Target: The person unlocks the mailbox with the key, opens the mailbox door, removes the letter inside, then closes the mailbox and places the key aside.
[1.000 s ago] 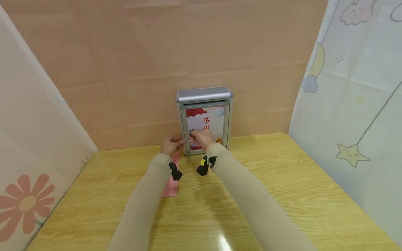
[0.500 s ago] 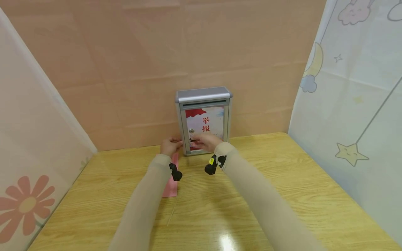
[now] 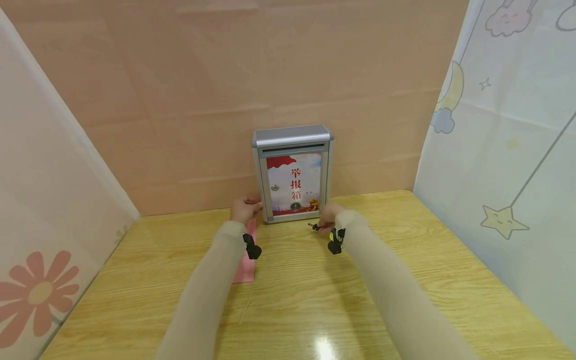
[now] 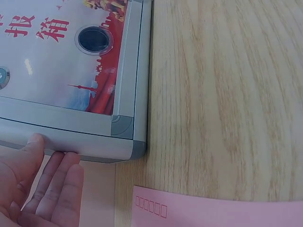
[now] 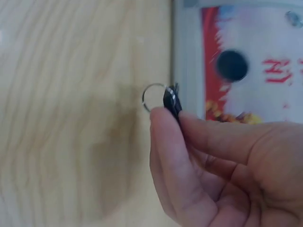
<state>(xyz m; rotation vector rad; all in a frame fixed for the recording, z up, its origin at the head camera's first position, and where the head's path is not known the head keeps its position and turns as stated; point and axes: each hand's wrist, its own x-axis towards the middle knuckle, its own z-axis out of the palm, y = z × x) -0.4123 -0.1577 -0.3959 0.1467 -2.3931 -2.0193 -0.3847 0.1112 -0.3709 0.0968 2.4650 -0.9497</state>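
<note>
A silver-grey metal letter box (image 3: 294,172) with a slot near its top and red characters on its front stands upright against the back wall. Its door is shut, and the lock (image 3: 275,188) has no key in it. My left hand (image 3: 243,210) rests against the box's left side; in the left wrist view the thumb and fingertips (image 4: 71,163) touch that side. By the lower right corner of the box, my right hand (image 3: 330,214) pinches a black-headed key (image 5: 172,100) on a metal ring between thumb and forefinger, above the table.
A pink envelope (image 3: 245,268) lies on the wooden table (image 3: 405,260) under my left forearm, left of the box. A thin pale strip (image 3: 245,307) lies in front of it. Patterned cloth walls stand on the left and right sides.
My right hand has come away from the lock, moving right and down past the box's lower right corner with the key. The left hand keeps its place.
</note>
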